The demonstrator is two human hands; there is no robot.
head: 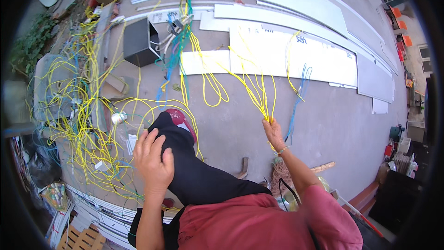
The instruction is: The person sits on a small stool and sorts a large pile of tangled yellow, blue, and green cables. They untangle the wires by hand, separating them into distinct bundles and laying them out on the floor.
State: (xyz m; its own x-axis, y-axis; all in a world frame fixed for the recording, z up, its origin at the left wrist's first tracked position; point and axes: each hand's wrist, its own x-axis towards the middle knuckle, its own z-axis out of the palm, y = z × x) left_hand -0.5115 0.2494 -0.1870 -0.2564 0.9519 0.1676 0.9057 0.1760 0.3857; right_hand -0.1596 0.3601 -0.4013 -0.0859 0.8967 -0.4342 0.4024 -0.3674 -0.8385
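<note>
My right hand (pixel 273 132) is closed around a bundle of yellow wires (pixel 262 102), whose loops fan out over the pale panels. My left hand (pixel 154 161) has its fingers apart and holds nothing, over or on my bent knee in black trousers; contact cannot be told. Beyond that hand spreads a large tangle of yellow wire (pixel 83 135) with some blue and green strands. A hank of green, blue and yellow wires (pixel 178 47) lies beside a black box (pixel 138 43). Blue wire (pixel 296 111) lies to the right of my right hand.
White and grey panels (pixel 291 57) lie along the far side of the concrete floor. At the left are a white cup-like container (pixel 119 117), stone blocks and plants. White strips are stacked at the lower left. A reddish fibrous bundle (pixel 281 177) is near my right forearm.
</note>
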